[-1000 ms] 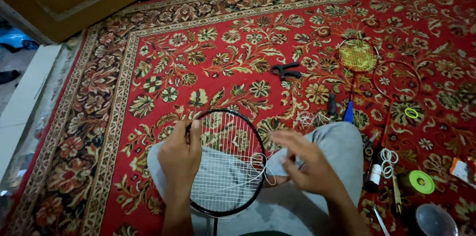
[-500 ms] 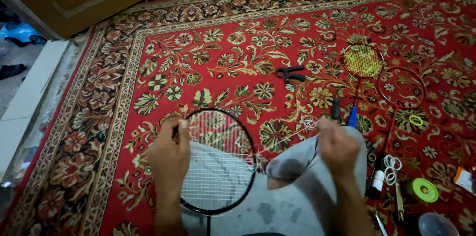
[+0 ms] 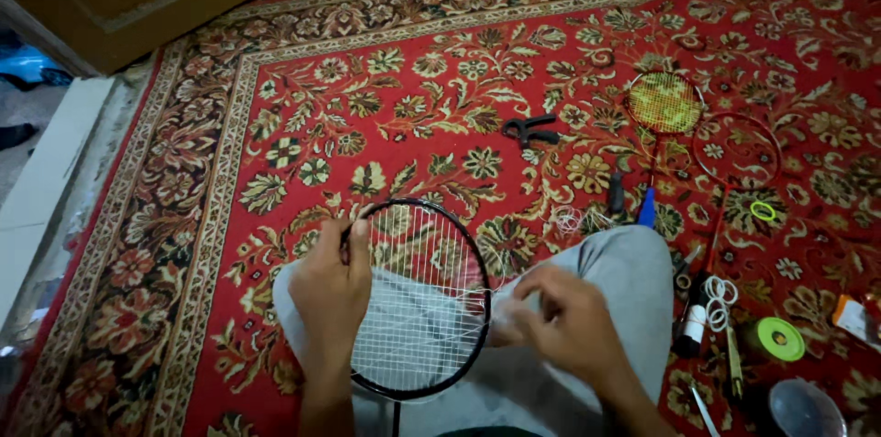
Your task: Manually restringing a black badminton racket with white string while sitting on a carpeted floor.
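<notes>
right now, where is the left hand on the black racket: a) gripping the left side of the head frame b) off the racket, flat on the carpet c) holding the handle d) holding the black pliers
a: the left hand wraps the left rim of the black racket, while the right hand works at its right edge.

Racket handle (image 3: 396, 419) cut off; right fingertips (image 3: 514, 313) blurred.

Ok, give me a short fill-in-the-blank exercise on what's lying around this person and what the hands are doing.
1. The left hand grips the black racket's ____.
2. The right hand works at the racket's ____ edge.
3. The carpet is mainly ____.
4. The tape roll is ____.

Missing words: frame; right; red; green
</notes>
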